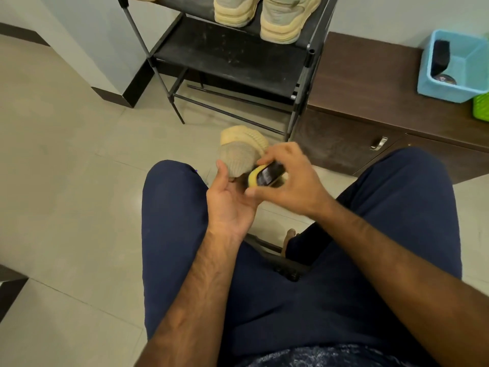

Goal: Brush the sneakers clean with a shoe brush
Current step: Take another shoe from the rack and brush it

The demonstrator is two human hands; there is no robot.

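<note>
A beige knit sneaker (pixel 242 148) with a cream sole is held between my knees, toe pointing away from me. My left hand (pixel 229 200) grips it from below, thumb up along its left side. My right hand (pixel 287 178) grips a shoe brush (pixel 266 174) with a yellow edge and black back, pressed against the sneaker's right side. The rear of the sneaker is hidden behind both hands.
A black shoe rack (pixel 230 56) stands ahead with two more beige sneakers (pixel 264 14) on its upper shelf. A brown low cabinet (pixel 370 102) to the right carries a blue basket (pixel 455 67) and a green one (pixel 481 107). Tiled floor lies around my legs.
</note>
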